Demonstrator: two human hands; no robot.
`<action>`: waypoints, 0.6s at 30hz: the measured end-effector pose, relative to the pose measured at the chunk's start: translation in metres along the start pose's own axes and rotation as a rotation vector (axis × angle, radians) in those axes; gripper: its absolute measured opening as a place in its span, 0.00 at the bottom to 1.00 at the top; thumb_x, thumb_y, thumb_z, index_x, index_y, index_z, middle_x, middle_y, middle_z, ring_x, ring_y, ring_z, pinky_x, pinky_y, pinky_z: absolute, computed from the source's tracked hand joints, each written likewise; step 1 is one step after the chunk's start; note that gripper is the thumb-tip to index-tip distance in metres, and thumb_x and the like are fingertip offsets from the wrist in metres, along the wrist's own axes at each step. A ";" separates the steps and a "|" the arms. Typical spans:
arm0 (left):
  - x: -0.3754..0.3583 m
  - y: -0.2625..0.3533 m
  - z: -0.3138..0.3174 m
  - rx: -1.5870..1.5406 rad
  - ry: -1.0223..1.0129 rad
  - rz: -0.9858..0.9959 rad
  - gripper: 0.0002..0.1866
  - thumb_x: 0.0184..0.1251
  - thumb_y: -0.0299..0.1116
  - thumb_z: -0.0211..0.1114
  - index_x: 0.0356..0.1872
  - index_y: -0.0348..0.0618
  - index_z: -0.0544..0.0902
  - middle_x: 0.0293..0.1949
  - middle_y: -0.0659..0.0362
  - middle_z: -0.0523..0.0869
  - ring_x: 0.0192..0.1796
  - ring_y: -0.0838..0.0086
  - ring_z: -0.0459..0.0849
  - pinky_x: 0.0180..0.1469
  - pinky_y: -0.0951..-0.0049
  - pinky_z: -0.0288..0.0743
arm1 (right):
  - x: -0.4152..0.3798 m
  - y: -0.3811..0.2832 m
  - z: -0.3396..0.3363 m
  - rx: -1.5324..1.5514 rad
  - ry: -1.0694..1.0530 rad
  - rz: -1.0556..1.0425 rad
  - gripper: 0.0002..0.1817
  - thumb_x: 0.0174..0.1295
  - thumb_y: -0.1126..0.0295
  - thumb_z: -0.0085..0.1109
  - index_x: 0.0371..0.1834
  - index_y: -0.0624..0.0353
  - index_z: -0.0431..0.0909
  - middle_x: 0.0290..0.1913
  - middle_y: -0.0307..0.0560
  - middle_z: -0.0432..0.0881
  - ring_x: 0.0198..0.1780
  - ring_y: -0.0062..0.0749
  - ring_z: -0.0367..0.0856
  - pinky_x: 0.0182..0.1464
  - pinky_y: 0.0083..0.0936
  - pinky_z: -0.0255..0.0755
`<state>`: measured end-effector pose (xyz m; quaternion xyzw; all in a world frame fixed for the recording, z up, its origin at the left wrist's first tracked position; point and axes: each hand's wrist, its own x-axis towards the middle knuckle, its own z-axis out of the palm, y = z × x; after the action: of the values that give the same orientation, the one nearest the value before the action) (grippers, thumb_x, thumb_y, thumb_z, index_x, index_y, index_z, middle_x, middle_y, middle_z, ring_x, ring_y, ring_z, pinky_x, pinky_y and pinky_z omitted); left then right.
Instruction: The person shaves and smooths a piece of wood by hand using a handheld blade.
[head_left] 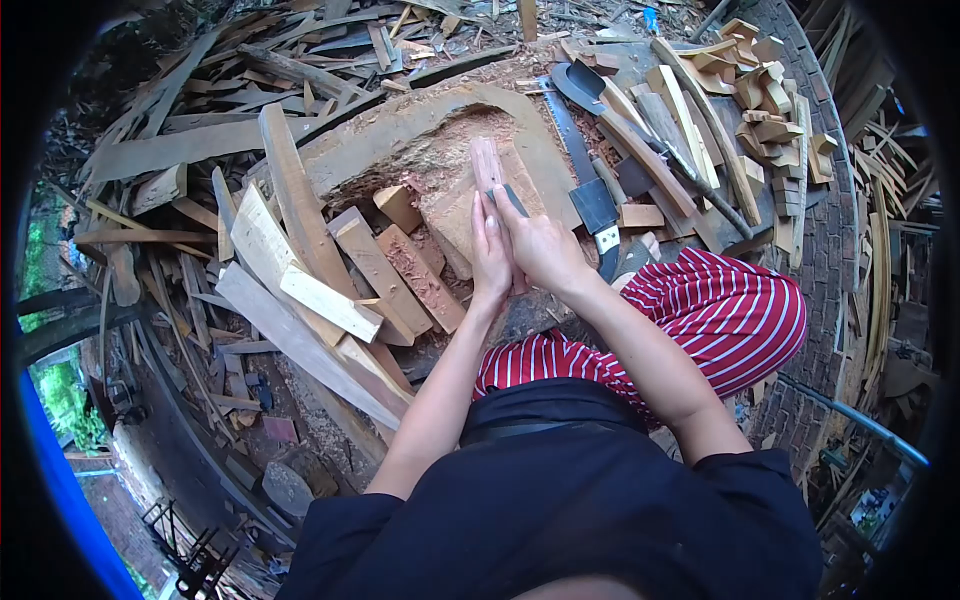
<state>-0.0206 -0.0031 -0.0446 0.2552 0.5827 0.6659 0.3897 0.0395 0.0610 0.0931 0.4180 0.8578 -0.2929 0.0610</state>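
A narrow reddish wooden piece [485,158] points away from me over a hollowed work block [545,150], its near part covered by my hands. My left hand [489,258] lies along the left side of this wood, fingers pressed together against it. Over the top and right side of the wood bends my right hand [545,250], closed on a small dark flat piece [516,200] that shows at its fingers. What kind of thing that dark piece is, I cannot tell.
Wooden blocks [420,280] lie left of my hands, beside long planks [300,190]. To the right are a saw [570,130] with a black handle and a dark-bladed tool [578,82]. Cut wood pieces [765,100] are piled farther right; scrap boards [190,145] cover the back left.
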 end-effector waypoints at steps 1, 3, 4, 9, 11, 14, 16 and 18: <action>0.004 0.002 0.002 0.149 0.051 0.202 0.31 0.78 0.49 0.35 0.75 0.51 0.41 0.37 0.51 0.79 0.15 0.77 0.71 0.13 0.78 0.65 | -0.004 0.002 0.001 -0.045 -0.008 -0.009 0.38 0.63 0.67 0.50 0.75 0.53 0.45 0.30 0.68 0.82 0.35 0.61 0.83 0.38 0.53 0.77; -0.013 0.046 0.004 0.006 -0.024 -0.120 0.31 0.78 0.50 0.35 0.75 0.51 0.41 0.34 0.52 0.79 0.15 0.76 0.71 0.14 0.77 0.66 | 0.028 0.016 0.011 -0.011 0.053 -0.019 0.38 0.63 0.66 0.50 0.75 0.51 0.45 0.30 0.69 0.82 0.35 0.62 0.83 0.39 0.53 0.77; -0.017 0.072 0.007 -0.137 -0.089 -0.423 0.31 0.78 0.50 0.35 0.75 0.52 0.41 0.30 0.53 0.78 0.15 0.75 0.71 0.14 0.76 0.67 | 0.043 0.023 0.014 0.016 0.126 -0.047 0.38 0.63 0.66 0.50 0.75 0.49 0.45 0.30 0.69 0.81 0.35 0.64 0.83 0.39 0.53 0.76; -0.011 0.062 0.004 -0.212 -0.090 -0.319 0.31 0.78 0.50 0.35 0.75 0.53 0.41 0.31 0.52 0.79 0.16 0.75 0.72 0.14 0.76 0.68 | 0.011 0.001 0.005 0.024 0.103 -0.010 0.40 0.62 0.65 0.52 0.76 0.45 0.44 0.31 0.69 0.82 0.34 0.65 0.82 0.39 0.54 0.76; -0.010 0.037 -0.001 -0.143 -0.114 -0.247 0.30 0.78 0.49 0.36 0.75 0.55 0.40 0.31 0.52 0.79 0.15 0.75 0.73 0.14 0.76 0.68 | 0.005 0.001 0.008 -0.030 0.053 -0.003 0.38 0.63 0.65 0.50 0.76 0.45 0.45 0.32 0.69 0.82 0.34 0.65 0.82 0.39 0.54 0.77; -0.016 0.074 0.005 -0.204 -0.100 -0.418 0.30 0.79 0.48 0.35 0.75 0.57 0.40 0.29 0.53 0.78 0.15 0.75 0.73 0.14 0.77 0.69 | 0.072 0.024 0.016 0.069 0.154 0.004 0.35 0.65 0.65 0.47 0.75 0.45 0.48 0.32 0.71 0.81 0.35 0.66 0.82 0.38 0.54 0.77; -0.016 0.077 0.003 -0.245 -0.097 -0.480 0.29 0.79 0.47 0.35 0.75 0.57 0.40 0.27 0.54 0.76 0.15 0.75 0.72 0.14 0.76 0.68 | 0.085 0.021 0.012 0.058 0.202 -0.005 0.34 0.65 0.66 0.47 0.75 0.46 0.48 0.34 0.70 0.81 0.38 0.66 0.82 0.39 0.54 0.77; -0.015 0.066 0.002 -0.250 -0.096 -0.415 0.29 0.79 0.47 0.35 0.75 0.57 0.41 0.27 0.54 0.75 0.15 0.75 0.72 0.14 0.76 0.68 | 0.058 0.012 0.012 0.019 0.168 0.011 0.35 0.64 0.66 0.47 0.75 0.46 0.48 0.34 0.69 0.82 0.38 0.65 0.82 0.39 0.53 0.77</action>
<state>-0.0255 -0.0152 0.0218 0.1110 0.5167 0.6255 0.5740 0.0095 0.0998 0.0581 0.4465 0.8547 -0.2645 -0.0134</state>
